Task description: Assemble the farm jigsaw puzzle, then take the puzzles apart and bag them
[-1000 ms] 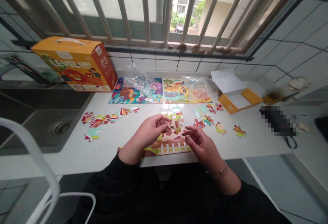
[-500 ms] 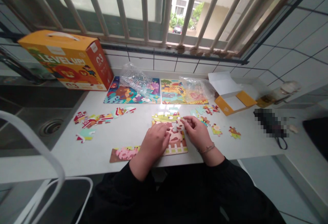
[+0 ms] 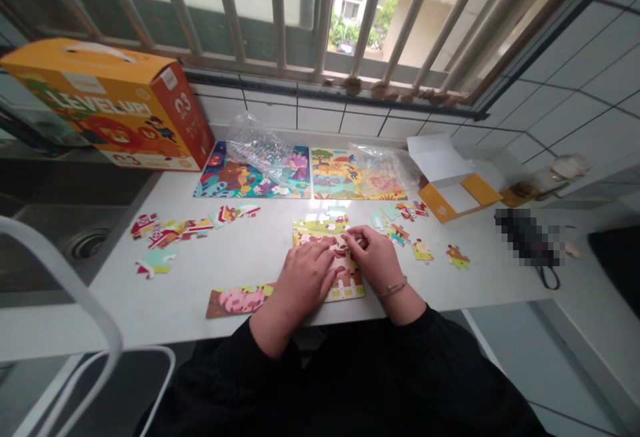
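A partly assembled jigsaw puzzle (image 3: 320,227) with a cow and a white fence lies on the counter in front of me. My left hand (image 3: 306,278) rests over its left side, fingers stretched and flat on the pieces. At the puzzle's upper right, my right hand (image 3: 376,258) pinches a puzzle piece (image 3: 345,245) that lies in or against the cow area; the fingers partly hide it. A joined strip with a pink pig (image 3: 243,300) extends leftward from under my left forearm. Loose pieces (image 3: 203,227) are spread to the left, and more (image 3: 423,250) to the right.
Two finished-looking picture boards (image 3: 235,187) lie at the back under crumpled clear plastic (image 3: 260,150). A large orange box (image 3: 120,110) stands back left, beside a sink (image 3: 87,243). An opened small yellow box (image 3: 455,200) sits back right, near a blurred dark item (image 3: 527,237).
My right hand has moved slightly left and down with the piece, and the pale gap in the cow area no longer shows. My left hand stays on the puzzle. The view has shifted slightly.
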Available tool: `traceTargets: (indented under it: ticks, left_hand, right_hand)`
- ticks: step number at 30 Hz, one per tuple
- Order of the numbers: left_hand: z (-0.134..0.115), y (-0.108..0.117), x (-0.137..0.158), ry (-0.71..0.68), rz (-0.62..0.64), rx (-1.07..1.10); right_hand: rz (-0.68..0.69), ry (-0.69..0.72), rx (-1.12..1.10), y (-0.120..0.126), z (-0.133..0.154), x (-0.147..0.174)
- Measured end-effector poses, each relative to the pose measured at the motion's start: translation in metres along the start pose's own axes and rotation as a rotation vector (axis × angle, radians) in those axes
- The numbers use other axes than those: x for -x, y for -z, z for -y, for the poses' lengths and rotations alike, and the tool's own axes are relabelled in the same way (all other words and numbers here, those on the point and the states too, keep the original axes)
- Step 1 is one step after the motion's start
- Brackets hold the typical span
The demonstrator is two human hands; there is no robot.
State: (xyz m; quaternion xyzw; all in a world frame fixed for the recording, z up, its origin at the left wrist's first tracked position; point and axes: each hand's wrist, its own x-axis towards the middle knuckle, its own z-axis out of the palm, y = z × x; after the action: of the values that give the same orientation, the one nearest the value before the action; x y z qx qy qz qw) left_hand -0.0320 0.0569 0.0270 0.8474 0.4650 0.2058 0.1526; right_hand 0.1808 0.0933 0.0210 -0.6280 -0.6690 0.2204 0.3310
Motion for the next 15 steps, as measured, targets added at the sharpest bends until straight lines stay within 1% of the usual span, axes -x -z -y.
traceTargets:
  ticks: [3, 6, 11, 15]
  left_hand:
    - [-0.0004, -0.001, 0.0008, 0.003, -0.007, 0.024]
    - [-0.0003, -0.0023, 0.0016, 0.005, -0.01, 0.035]
    - [0.0008, -0.0044, 0.0011, -0.019, 0.019, 0.055]
    - [0.0012, -0.0053, 0.0007, -0.022, 0.031, 0.024]
  right_hand:
    - [-0.029, 0.09, 0.086, -0.0037, -0.0014, 0.0005]
    - [-0.043, 0.141, 0.136, -0.0056, -0.0027, 0.0014]
    - [-0.046, 0.161, 0.16, -0.0082, -0.0026, 0.003]
    - [-0.047, 0.156, 0.174, -0.0109, -0.0025, 0.0043]
